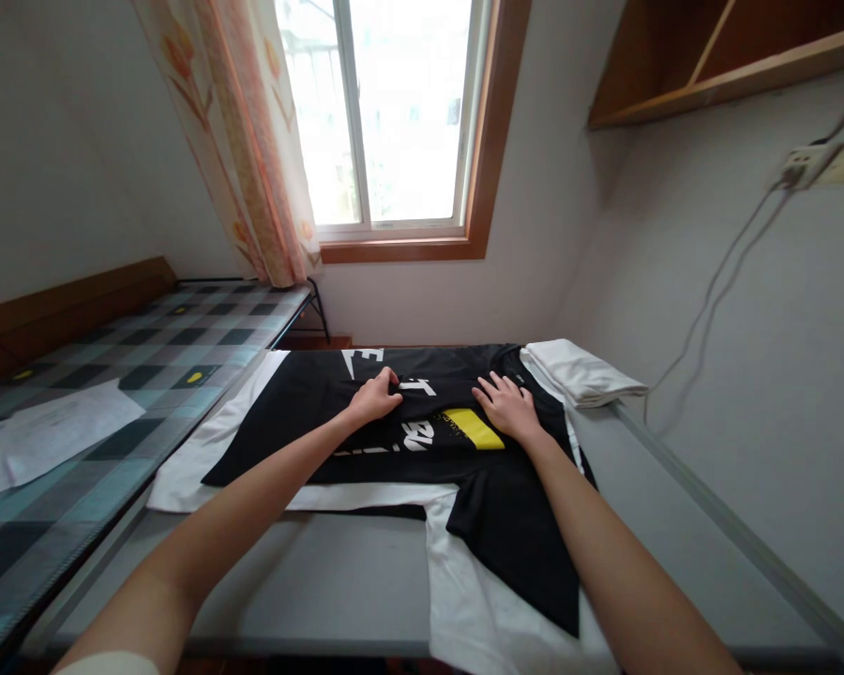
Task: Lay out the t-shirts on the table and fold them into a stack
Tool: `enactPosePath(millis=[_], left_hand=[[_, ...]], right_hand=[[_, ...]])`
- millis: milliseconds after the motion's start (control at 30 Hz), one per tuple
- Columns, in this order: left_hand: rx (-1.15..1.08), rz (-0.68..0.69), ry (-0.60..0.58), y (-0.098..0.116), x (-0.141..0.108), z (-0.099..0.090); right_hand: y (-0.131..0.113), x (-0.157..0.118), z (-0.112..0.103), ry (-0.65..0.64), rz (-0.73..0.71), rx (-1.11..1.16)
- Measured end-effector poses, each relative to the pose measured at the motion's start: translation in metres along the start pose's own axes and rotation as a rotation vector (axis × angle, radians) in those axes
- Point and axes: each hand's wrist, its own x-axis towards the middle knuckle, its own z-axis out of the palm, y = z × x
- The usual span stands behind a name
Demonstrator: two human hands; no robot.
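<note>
A black T-shirt [288, 412] with white lettering and a yellow patch lies spread sideways on a grey table, its near sleeve pointing toward me. Beneath it, a white T-shirt [464, 600] shows along the hem, the side and the sleeve. My left hand [376, 396] is on the middle of the black shirt, fingers drawn together in a pinch on the cloth beside the lettering. Flat near the collar end rests my right hand [506, 408], fingers spread on the fabric and holding nothing.
A folded white cloth [580, 370] sits at the table's far right corner, by the collar. The grey table [309, 581] stands beside a bed with a checked cover [218, 328], where papers [63, 436] lie. A power cord [710, 291] hangs down the right wall.
</note>
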Motion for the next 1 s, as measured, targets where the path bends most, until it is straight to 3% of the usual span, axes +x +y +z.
enactPosePath(millis=[200, 333, 433, 567, 767, 1000], left_hand=[[0.040, 0.025, 0.044, 0.011, -0.002, 0.006], [0.089, 0.339, 0.163, 0.009, -0.009, 0.009], [0.172, 0.473, 0.090, 0.003, -0.013, 0.018], [0.276, 0.443, -0.010, -0.005, -0.014, 0.030], [0.323, 0.421, 0.007, -0.010, -0.014, 0.033], [0.356, 0.394, 0.028, -0.009, -0.017, 0.031]], right_hand=[[0.000, -0.002, -0.001, 0.012, -0.006, -0.012], [-0.009, -0.006, -0.004, 0.103, -0.056, -0.048], [-0.021, -0.008, -0.003, 0.140, -0.168, -0.030], [-0.030, -0.010, 0.002, 0.050, -0.279, -0.005], [-0.028, -0.008, 0.006, -0.025, -0.270, -0.011], [-0.027, -0.008, 0.005, -0.018, -0.278, -0.007]])
